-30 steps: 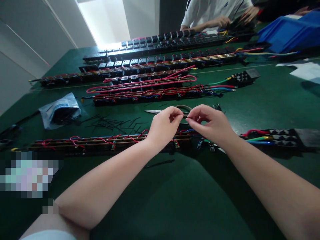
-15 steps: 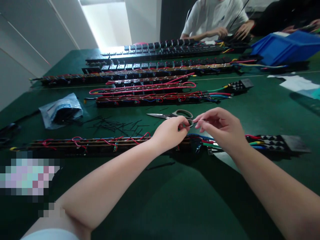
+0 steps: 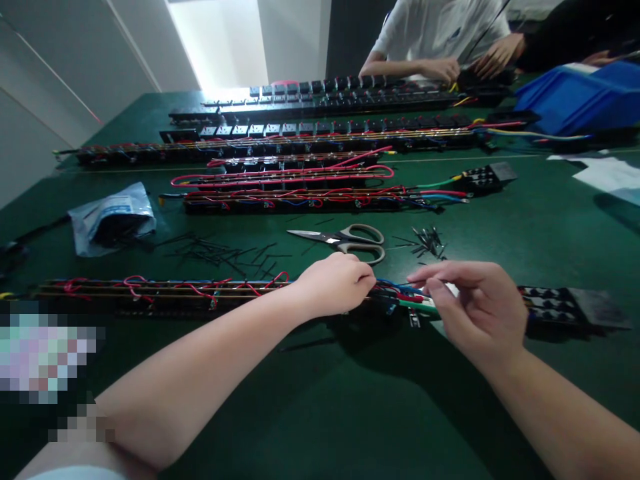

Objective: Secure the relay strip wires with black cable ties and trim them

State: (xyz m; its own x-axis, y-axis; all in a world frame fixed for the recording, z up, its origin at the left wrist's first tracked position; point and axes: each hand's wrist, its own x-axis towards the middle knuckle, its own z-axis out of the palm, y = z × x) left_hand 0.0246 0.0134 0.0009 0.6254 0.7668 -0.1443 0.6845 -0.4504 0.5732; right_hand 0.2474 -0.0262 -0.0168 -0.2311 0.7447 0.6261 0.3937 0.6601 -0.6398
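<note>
A long black wired strip (image 3: 175,291) with red, blue and brass-coloured lines lies across the near part of the green table. My left hand (image 3: 337,283) is closed over its wires, and what its fingers hold is hidden. To the right, my right hand (image 3: 473,300) pinches a thin dark tie (image 3: 406,284) between thumb and forefinger, just above the red, green and blue wires (image 3: 413,300). Scissors (image 3: 345,241) with grey handles lie just beyond my left hand. Past my right hand is a small pile of short dark pieces (image 3: 427,243).
Loose black ties (image 3: 215,252) are scattered left of the scissors, beside a plastic bag (image 3: 114,217). More wired strips (image 3: 300,200) lie farther back. A blue bin (image 3: 575,100) stands back right, near a person in a white shirt (image 3: 440,33). White paper (image 3: 610,175) lies at right.
My hands have moved apart and nearer to me, down to the strip; the right one shifted right. The scissors are now less covered, and the pile of short pieces has come into sight.
</note>
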